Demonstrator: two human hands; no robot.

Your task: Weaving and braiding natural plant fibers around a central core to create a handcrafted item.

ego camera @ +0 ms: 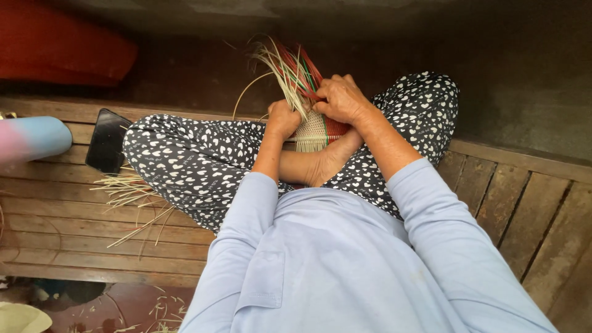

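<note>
I sit cross-legged on a wooden bench [512, 203] in dark trousers with white hearts. On my lap rests a small woven straw piece [313, 131], cream with red and green parts, and loose straw strands [288, 66] fan upward from it. My left hand [282, 118] is closed on the left side of the weave at the base of the pale strands. My right hand [340, 97] grips the red and green strands on the right side. A bare foot [327, 161] lies just under the weave.
A black phone [106, 140] lies on the bench by my left knee, with a bundle of loose straw [126, 188] beside it. A pink and blue cylinder [34, 138] is at the left edge. A red object [61, 46] sits top left. The floor lies beyond.
</note>
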